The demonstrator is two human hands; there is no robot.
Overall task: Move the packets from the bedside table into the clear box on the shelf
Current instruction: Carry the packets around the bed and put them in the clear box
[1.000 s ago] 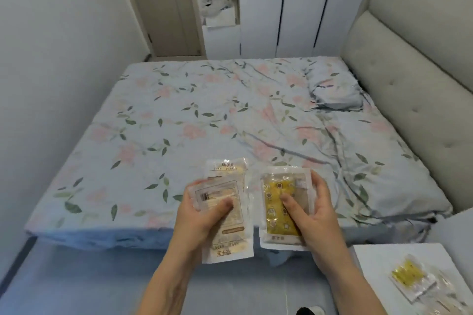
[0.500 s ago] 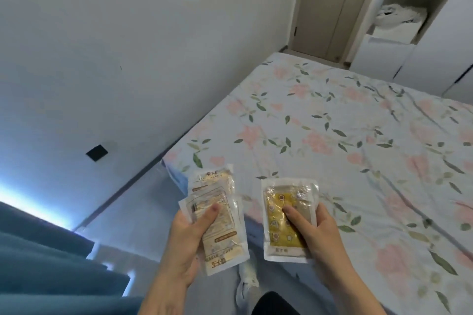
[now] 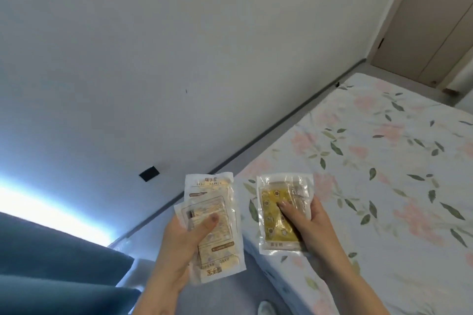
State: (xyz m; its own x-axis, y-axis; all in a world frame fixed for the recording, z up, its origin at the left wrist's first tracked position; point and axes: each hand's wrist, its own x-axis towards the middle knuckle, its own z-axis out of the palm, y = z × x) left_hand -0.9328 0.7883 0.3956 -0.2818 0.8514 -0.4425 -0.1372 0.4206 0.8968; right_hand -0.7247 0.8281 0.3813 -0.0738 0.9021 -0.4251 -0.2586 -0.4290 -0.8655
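My left hand [image 3: 179, 243] grips two overlapping pale packets [image 3: 217, 245] with beige printed labels, thumb pressed on the front one. My right hand [image 3: 307, 225] holds a clear packet with a yellow patterned insert [image 3: 275, 215], thumb on its face and fingers behind. Both hands are held in front of me at the bottom middle, above the corner of the bed. The bedside table, the shelf and the clear box are out of view.
A bed with a floral sheet [image 3: 384, 174] fills the right side. A white wall [image 3: 179, 46] spans the left and top, with a door [image 3: 430, 20] at the upper right. Blue curtain fabric [image 3: 51, 263] hangs at the lower left beside a bright strip of light.
The view has swung left, from the bed and headboard toward the wall and curtain. The bedside table has left the frame. Both hands keep the same hold on their packets.
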